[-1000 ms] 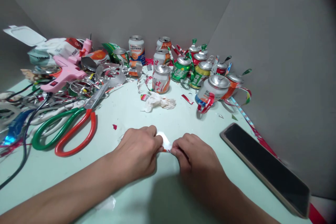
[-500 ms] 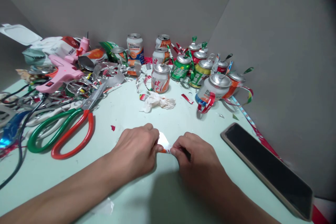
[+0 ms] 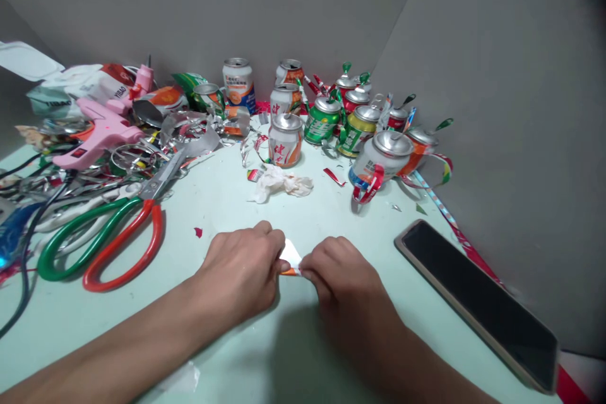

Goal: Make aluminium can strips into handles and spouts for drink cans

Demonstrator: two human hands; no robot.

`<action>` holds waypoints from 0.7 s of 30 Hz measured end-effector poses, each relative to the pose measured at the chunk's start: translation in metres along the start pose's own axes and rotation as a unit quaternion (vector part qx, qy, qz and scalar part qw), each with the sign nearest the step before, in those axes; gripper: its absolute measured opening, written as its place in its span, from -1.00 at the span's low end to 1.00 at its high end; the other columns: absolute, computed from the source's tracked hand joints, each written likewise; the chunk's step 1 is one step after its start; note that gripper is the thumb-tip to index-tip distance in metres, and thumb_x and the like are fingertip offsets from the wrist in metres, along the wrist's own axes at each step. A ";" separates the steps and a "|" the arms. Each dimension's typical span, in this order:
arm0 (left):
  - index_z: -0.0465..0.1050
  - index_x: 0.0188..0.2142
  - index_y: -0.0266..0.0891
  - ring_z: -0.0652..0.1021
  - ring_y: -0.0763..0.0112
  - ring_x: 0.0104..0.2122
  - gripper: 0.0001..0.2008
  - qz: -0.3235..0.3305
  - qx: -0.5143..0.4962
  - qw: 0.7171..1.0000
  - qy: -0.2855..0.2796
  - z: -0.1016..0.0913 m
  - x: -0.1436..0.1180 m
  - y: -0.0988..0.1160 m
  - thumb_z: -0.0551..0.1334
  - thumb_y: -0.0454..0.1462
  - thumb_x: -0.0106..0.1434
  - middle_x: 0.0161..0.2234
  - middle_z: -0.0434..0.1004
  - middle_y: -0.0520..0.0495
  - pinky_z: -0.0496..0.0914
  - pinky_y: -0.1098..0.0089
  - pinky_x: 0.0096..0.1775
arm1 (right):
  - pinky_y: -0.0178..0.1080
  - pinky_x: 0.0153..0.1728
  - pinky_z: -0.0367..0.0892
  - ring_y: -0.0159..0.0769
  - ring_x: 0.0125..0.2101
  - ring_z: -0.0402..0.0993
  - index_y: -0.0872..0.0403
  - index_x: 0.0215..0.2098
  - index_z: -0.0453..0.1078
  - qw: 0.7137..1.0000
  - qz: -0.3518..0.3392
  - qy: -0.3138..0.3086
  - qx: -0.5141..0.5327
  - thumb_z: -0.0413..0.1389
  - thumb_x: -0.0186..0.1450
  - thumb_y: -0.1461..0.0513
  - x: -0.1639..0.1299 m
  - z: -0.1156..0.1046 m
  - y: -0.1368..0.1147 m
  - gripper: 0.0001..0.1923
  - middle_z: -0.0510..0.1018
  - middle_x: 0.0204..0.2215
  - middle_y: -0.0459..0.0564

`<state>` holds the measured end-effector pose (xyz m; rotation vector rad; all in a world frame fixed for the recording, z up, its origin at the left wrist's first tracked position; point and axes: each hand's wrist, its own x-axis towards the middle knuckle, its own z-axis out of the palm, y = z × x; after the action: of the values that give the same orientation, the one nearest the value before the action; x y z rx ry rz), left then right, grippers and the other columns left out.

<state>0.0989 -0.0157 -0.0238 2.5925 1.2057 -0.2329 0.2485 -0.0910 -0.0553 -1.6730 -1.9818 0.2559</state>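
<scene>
Between my hands is a small piece of cut can metal [image 3: 291,256], silvery on its upper face with an orange and white printed strip along the near edge. My left hand [image 3: 249,262] is closed on its left end, thumb along the printed edge. At the right end, my right hand [image 3: 337,274] pinches it between thumb and fingers. The fingers hide both ends of the piece. Beyond the hands lies a crumpled white tissue [image 3: 281,183], and behind that stands a small white and orange can [image 3: 285,141] with a silver top.
Large scissors with green and red handles [image 3: 124,227] lie at left, beside a pink glue gun [image 3: 101,132] and heaped metal scraps. A phone [image 3: 478,303] lies at right. Several cut-down cans, including a green can [image 3: 322,120], stand at the back against the grey wall [image 3: 237,0].
The view has shifted slightly, so the table things sit a little further left. My right hand's fingers have curled in closer over the piece's right end; both hands still hold it.
</scene>
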 end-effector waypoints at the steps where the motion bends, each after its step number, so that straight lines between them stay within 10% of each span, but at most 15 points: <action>1: 0.33 -0.37 -0.19 0.49 0.26 -0.46 -0.84 0.001 -0.001 1.000 -0.001 0.000 -0.001 0.001 0.00 -0.28 0.20 -0.37 0.44 -0.06 0.06 0.39 -0.55 | -0.26 -0.42 0.09 -0.31 -0.44 0.23 0.07 -0.43 0.40 0.999 -0.043 0.000 -0.026 -0.05 0.12 0.49 -0.002 0.000 -0.002 -0.72 0.41 -0.50 -0.07; 14: 0.34 -0.48 -0.25 0.32 0.48 -0.53 -0.76 0.038 -0.266 0.963 0.016 -0.025 -0.006 -0.024 0.01 -0.22 0.23 -0.58 0.30 0.07 0.18 0.47 -0.50 | -0.18 -0.42 0.15 -0.23 -0.52 0.20 0.13 -0.53 0.39 0.951 -0.198 0.014 -0.235 -0.03 0.01 0.51 -0.012 0.009 -0.017 -0.76 0.39 -0.55 0.03; 21: 0.39 -0.25 -0.28 0.46 0.33 -0.36 -0.72 0.036 -0.062 0.996 -0.042 -0.002 -0.027 0.016 0.08 -0.45 0.02 -0.29 0.45 -0.13 0.33 0.38 -0.33 | -0.23 -0.54 0.14 -0.25 -0.53 0.22 0.22 -0.34 0.40 0.944 -0.223 0.034 -0.239 -0.07 0.05 0.52 -0.015 0.009 -0.012 -0.70 0.40 -0.52 0.04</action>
<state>0.0936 -0.0445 -0.0122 2.4865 1.0611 -0.2421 0.2351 -0.1058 -0.0615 -1.4017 -2.4282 -0.4785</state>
